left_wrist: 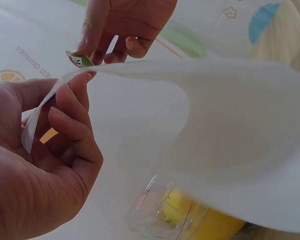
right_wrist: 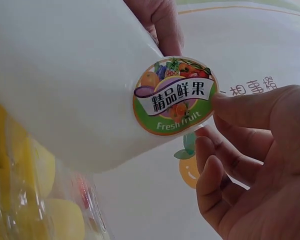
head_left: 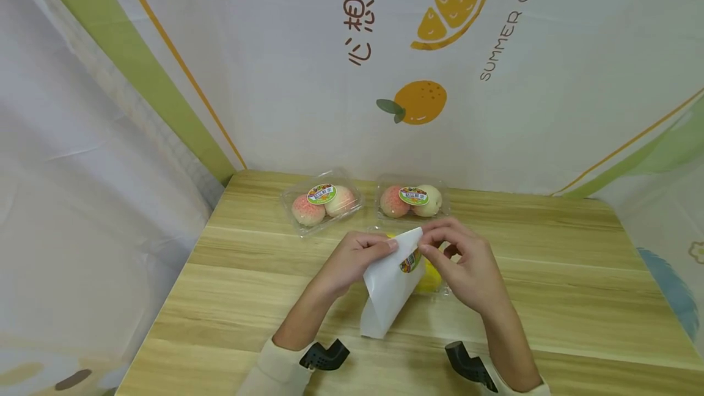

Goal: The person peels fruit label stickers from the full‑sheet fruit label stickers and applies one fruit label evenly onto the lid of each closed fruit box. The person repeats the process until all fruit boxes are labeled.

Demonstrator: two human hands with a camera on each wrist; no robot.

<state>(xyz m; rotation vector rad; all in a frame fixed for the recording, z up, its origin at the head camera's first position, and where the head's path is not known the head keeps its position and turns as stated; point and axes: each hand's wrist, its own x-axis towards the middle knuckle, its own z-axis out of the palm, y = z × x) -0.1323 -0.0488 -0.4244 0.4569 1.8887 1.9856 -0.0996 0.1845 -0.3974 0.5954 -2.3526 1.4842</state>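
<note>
My left hand (head_left: 354,261) pinches a white sheet of backing paper (head_left: 385,295) between thumb and fingers, holding it up over the table. The sheet bends into a curve in the left wrist view. An oval fruit sticker (right_wrist: 175,97), green with an orange rim and "Fresh fruit" lettering, sits at the sheet's edge. My right hand (head_left: 467,264) pinches the sticker's outer edge between thumb and forefinger, its other fingers curled loosely. Behind the paper lies a clear plastic box of yellow fruit (head_left: 431,280), partly hidden by sheet and hands.
At the back of the wooden table (head_left: 550,286) stand two clear boxes with labels, a left peach box (head_left: 305,206) and a right fruit box (head_left: 393,203). A white printed curtain (head_left: 297,78) hangs behind the table and along its sides.
</note>
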